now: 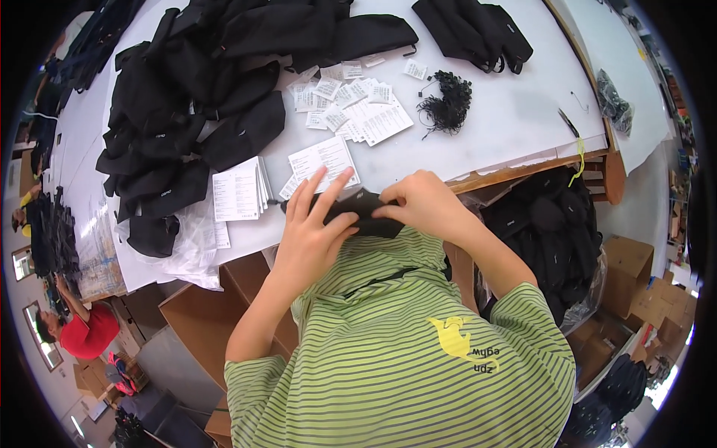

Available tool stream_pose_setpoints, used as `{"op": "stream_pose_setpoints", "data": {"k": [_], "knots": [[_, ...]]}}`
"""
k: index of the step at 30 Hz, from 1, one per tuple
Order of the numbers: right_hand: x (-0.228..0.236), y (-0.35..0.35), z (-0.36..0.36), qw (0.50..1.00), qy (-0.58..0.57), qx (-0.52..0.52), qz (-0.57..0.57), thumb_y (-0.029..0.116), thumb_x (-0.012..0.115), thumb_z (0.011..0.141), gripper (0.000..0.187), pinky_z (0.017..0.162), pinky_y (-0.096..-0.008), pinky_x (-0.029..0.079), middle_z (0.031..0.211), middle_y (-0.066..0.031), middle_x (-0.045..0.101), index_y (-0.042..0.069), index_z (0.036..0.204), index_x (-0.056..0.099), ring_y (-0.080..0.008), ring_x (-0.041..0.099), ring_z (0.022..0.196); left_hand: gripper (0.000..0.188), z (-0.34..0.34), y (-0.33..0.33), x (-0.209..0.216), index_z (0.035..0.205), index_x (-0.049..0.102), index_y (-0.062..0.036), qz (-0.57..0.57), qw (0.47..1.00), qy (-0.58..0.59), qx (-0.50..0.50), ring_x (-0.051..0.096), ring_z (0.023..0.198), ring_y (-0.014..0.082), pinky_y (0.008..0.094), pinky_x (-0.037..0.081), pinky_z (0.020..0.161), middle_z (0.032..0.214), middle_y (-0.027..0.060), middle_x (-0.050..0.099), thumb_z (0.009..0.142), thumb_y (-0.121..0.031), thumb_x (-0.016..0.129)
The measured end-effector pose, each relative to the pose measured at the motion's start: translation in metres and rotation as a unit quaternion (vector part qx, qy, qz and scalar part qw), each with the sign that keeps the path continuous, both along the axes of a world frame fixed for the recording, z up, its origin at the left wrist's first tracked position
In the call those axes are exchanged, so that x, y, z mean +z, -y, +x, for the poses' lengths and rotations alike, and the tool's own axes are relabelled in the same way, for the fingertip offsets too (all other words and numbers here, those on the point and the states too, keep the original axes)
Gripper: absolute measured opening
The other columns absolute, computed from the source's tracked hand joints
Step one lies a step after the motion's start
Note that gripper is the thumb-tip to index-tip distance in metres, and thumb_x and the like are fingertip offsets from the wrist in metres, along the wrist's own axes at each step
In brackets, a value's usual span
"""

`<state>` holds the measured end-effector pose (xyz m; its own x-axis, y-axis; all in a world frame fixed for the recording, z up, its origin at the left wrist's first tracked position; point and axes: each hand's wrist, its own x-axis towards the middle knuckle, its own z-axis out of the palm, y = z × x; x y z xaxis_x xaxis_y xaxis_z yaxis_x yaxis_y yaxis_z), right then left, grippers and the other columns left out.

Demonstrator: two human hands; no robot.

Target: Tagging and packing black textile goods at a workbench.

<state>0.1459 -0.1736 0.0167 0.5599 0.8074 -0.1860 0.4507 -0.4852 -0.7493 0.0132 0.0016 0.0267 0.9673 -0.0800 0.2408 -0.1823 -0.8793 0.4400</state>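
At the table's near edge, in front of my body, I hold a small black fabric piece point(364, 207) with a tiny pale mark on it. My right hand point(429, 203) pinches its right end between thumb and bent fingers. My left hand point(317, 224) grips the left part, thumb toward the cloth and longer fingers stretched over it; some of that grip is hidden. Just beyond the left fingers lies a white printed card point(328, 155), with a stack of similar cards point(237, 193) to its left.
Black fabric goods point(187, 97) are heaped at left and back. Small white tags point(336, 97) and black looped cords point(446, 103) lie mid-table. Toward the right rest thread snips point(569, 123). Below the edge stands a bag of black goods point(549, 231). Far left, a person in red point(89, 328) works.
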Motion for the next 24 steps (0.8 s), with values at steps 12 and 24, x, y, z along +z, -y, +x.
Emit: {"op": "stream_pose_setpoints", "data": {"k": [12, 24], "knots": [[-0.017, 0.003, 0.009, 0.981, -0.172, 0.078, -0.053, 0.018, 0.071, 0.081, 0.023, 0.055, -0.0278, 0.041, 0.059, -0.0060, 0.058, 0.008, 0.102, 0.071, -0.0118, 0.048, 0.053, 0.025, 0.023, -0.026, -0.020, 0.092, 0.067, -0.0070, -0.175, 0.949, -0.250, -0.075, 0.057, 0.080, 0.0271, 0.0352, 0.043, 0.084, 0.075, 0.0098, 0.063, 0.077, -0.026, 0.072], [-0.004, 0.003, 0.002, 0.987, -0.131, 0.064, -0.067, 0.018, 0.072, 0.078, 0.025, 0.054, -0.0325, 0.043, 0.060, -0.0112, 0.059, 0.005, 0.100, 0.070, -0.0220, 0.052, 0.051, 0.031, 0.111, -0.062, -0.082, 0.096, 0.062, -0.0026, -0.094, 0.983, 0.053, 0.147, 0.057, 0.091, 0.0288, 0.0367, 0.046, 0.080, 0.096, 0.0106, 0.060, 0.078, -0.026, 0.073]]}}
